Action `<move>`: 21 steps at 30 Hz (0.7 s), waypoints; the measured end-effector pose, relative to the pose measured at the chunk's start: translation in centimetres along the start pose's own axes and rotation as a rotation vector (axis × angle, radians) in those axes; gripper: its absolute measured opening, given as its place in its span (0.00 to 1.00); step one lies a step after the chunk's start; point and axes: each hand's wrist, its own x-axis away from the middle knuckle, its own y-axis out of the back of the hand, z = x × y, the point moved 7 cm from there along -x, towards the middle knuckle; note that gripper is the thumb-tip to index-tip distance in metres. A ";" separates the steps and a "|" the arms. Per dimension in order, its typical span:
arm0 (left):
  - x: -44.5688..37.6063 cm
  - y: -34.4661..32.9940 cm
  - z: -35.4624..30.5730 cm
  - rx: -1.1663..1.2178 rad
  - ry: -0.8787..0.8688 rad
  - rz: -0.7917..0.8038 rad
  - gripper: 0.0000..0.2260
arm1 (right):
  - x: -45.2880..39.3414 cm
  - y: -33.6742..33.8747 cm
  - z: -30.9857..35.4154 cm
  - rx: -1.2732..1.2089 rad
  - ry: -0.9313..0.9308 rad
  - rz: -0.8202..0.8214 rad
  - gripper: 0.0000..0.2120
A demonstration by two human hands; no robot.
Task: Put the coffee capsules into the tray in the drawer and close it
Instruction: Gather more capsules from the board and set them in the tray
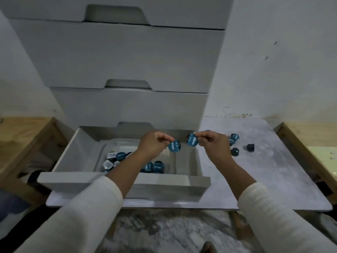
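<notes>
White-sleeved forearms reach forward over the open drawer (124,181), which is pulled out above the pale desk (273,179). Below the left grip: clear tray (102,152) in the drawer, holding a cluster of blue-lidded capsules (116,159). Left grip (155,145) pinches one capsule (174,146) by its rim, lid facing camera, over the drawer. Right grip (213,143) pinches a second capsule (191,140), just beside the first, not touching. Right of the right grip: loose capsules (235,151) on the desk. Behind: closed drawers (127,57) stacked.
</notes>
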 end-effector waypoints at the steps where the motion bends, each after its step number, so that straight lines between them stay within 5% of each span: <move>1: 0.3 1.1 0.7 -0.024 0.009 -0.004 0.08 | 0.4 -1.2 0.4 0.021 0.014 0.031 0.08; 13: -1.9 6.2 7.3 -0.216 0.117 -0.026 0.08 | -1.0 -11.6 0.6 0.425 0.035 0.363 0.08; 21: -6.5 5.0 9.4 -0.256 0.191 0.080 0.08 | -5.0 -15.8 -1.0 0.486 0.056 0.546 0.08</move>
